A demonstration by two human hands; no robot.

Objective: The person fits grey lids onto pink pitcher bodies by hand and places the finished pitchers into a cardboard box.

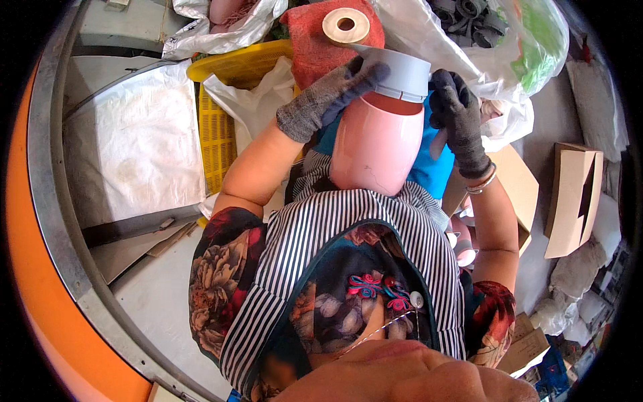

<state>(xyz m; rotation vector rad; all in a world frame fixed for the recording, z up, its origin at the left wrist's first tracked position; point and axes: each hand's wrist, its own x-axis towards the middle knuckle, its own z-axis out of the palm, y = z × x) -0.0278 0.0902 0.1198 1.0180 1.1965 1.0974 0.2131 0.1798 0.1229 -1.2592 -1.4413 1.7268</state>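
Note:
A glossy pink, barrel-shaped plastic shell [377, 147] stands in my lap, its mouth facing away from me. Over that mouth sits a grey plastic ring [405, 77], slightly tilted, with a dark gap showing beneath its edge. My left hand [345, 90], in a dark grey knitted glove, grips the ring's left side, thumb across the outside. On the ring's right, my gloved right hand [459, 110] is closed with its fingers curled. A small pale flat piece [439, 143] shows below those fingers; I cannot tell what it is.
Beyond the shell, a roll of tape [345, 25] rests on red cloth [305, 47]. A yellow plastic basket [218, 147] stands at left. A clear bag of dark grey parts [469, 20] lies far right, with cardboard boxes [573, 201] on the right.

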